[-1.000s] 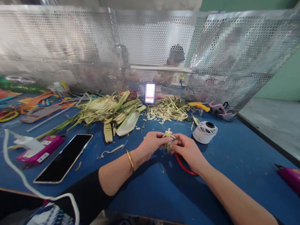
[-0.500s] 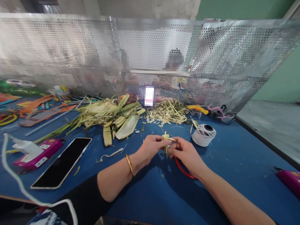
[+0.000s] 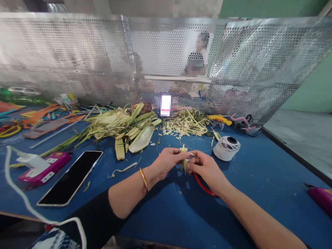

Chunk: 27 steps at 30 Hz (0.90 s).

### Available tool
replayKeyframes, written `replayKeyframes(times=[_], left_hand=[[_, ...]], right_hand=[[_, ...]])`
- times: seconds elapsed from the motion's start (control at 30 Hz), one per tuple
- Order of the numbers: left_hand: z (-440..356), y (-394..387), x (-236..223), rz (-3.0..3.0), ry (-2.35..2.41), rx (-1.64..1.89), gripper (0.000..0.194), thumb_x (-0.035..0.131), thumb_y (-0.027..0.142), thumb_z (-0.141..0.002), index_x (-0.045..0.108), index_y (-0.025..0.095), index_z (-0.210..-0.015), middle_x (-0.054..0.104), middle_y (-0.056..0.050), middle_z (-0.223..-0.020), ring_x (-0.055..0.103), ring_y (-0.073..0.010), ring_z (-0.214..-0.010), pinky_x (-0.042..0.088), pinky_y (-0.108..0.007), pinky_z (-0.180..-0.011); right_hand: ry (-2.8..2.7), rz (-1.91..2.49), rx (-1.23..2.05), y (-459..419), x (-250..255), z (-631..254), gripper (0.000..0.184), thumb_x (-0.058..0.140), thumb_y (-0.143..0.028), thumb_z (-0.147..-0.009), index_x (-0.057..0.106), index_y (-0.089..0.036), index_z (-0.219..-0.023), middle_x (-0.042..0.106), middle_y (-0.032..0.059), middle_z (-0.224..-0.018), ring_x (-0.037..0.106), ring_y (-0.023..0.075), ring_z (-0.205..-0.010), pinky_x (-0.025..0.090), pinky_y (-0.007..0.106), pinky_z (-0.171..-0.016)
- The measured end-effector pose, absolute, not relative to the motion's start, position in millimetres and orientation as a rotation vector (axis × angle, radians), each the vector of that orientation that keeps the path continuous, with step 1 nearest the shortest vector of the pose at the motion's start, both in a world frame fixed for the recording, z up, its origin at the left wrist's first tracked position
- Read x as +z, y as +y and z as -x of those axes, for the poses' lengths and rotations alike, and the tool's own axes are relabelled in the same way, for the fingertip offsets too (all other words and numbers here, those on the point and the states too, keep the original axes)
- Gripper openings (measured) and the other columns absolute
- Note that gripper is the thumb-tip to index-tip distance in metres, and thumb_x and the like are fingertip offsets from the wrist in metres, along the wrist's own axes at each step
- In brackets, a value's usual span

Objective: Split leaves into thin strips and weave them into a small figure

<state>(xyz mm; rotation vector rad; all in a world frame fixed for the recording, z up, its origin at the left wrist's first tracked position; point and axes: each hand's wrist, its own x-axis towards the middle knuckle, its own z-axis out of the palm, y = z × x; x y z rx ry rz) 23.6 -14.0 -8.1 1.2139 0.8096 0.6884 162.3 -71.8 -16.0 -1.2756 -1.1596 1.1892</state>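
Note:
Above the blue table, a small piece of folded pale-green leaf strips (image 3: 184, 149) is pinched between both hands. My left hand (image 3: 167, 162) is closed on its left side, thumb on top. My right hand (image 3: 206, 167) grips a strip at the right side with thumb and forefinger; leaf ends hang below the fingers. Partly hidden under my right hand lies a red curved handle (image 3: 203, 188); what it belongs to cannot be seen. A spool of white string (image 3: 225, 149) stands to the right of my hands.
Behind lie a heap of leaf husks (image 3: 116, 122) and a pile of leaf scraps (image 3: 188, 124). Left are a black-screened phone (image 3: 71, 178), a purple power strip (image 3: 46, 169) and a white cable (image 3: 12, 186). A perforated metal screen (image 3: 160, 45) closes off the back.
Both hands keep their hold on the leaf piece and have hardly moved. Another person's head has come into sight behind the screen. The view has shifted slightly.

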Motion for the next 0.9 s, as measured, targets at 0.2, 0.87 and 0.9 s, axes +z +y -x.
replayKeyframes(times=[0.2, 0.87, 0.9], left_hand=[[-21.3, -8.1, -8.1, -1.118, 0.755, 0.646, 0.05, 0.069, 0.062, -0.062, 0.071, 0.014, -0.074, 0.063, -0.004, -0.07, 0.055, -0.0131, -0.066, 0.042, -0.026, -0.068], [-21.4, -9.1, -9.3, -1.097, 0.71, 0.695, 0.042, 0.076, 0.053, -0.061, 0.07, 0.013, -0.072, 0.056, 0.0, -0.063, 0.048, -0.0092, -0.062, 0.039, -0.024, -0.067], [-21.5, -9.3, -8.2, -1.134, 0.728, 0.712, 0.039, 0.079, 0.049, -0.058, 0.069, 0.013, -0.072, 0.056, 0.001, -0.064, 0.048, -0.0091, -0.062, 0.039, -0.024, -0.067]], right_hand=[[-1.056, 1.242, 1.224, -72.0, -14.6, -163.4, 0.033, 0.075, -0.03, -0.057, 0.061, -0.019, -0.086, 0.056, -0.0062, -0.055, 0.055, 0.013, -0.055, 0.044, 0.029, -0.062], [-1.029, 1.24, 1.22, -73.2, -13.1, -162.8, 0.036, 0.073, -0.026, -0.057, 0.06, -0.017, -0.09, 0.057, -0.0065, -0.054, 0.053, 0.012, -0.054, 0.043, 0.029, -0.063], [-1.035, 1.242, 1.221, -73.3, -12.7, -162.6, 0.036, 0.072, -0.026, -0.057, 0.06, -0.017, -0.09, 0.057, -0.0064, -0.054, 0.053, 0.012, -0.054, 0.043, 0.029, -0.063]])
